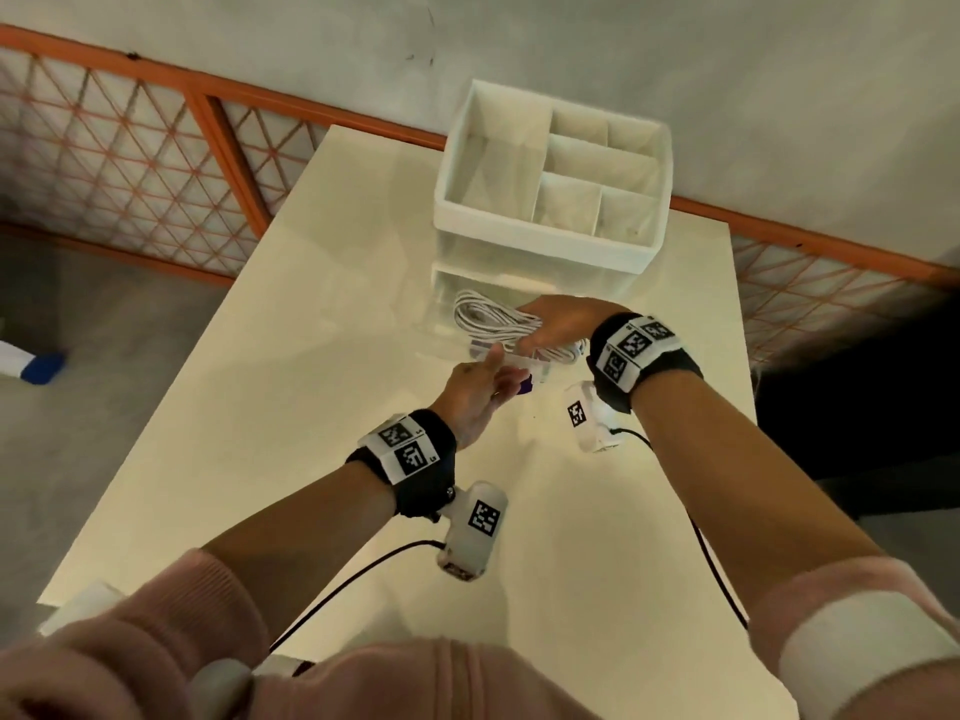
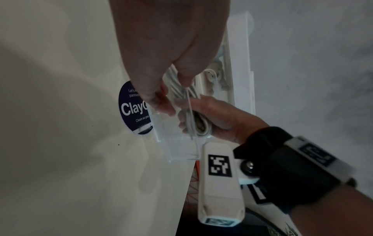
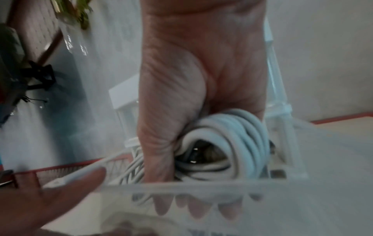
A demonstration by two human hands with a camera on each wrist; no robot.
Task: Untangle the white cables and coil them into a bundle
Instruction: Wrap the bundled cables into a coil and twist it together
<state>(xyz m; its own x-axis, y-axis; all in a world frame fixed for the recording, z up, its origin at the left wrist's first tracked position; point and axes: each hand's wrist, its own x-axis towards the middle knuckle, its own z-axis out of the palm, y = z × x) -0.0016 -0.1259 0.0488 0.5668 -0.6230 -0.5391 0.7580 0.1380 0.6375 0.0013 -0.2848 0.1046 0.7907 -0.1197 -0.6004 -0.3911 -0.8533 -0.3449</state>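
gripping coiled white cables (image 1: pixel 493 322) in right hand (image 1: pixel 558 324), left hand (image 1: pixel 475 394) open-fingered against clear drawer (image 1: pixel 511 358), on table (image 1: pixel 291 407).

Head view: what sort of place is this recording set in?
Probably a plain indoor room set up for recording, not a lived-in home: a bare white table, a white compartment organizer, a plain wall with orange lattice railing. The right hand grips the white cables.

Looks domestic, room type unclear: pale table (image 1: pixel 291 387) against grey wall; white compartment organiser (image 1: pixel 545 200) at its far edge; orange lattice railing (image 1: pixel 130 163) behind; potted plant (image 3: pixel 76 14) nearby.
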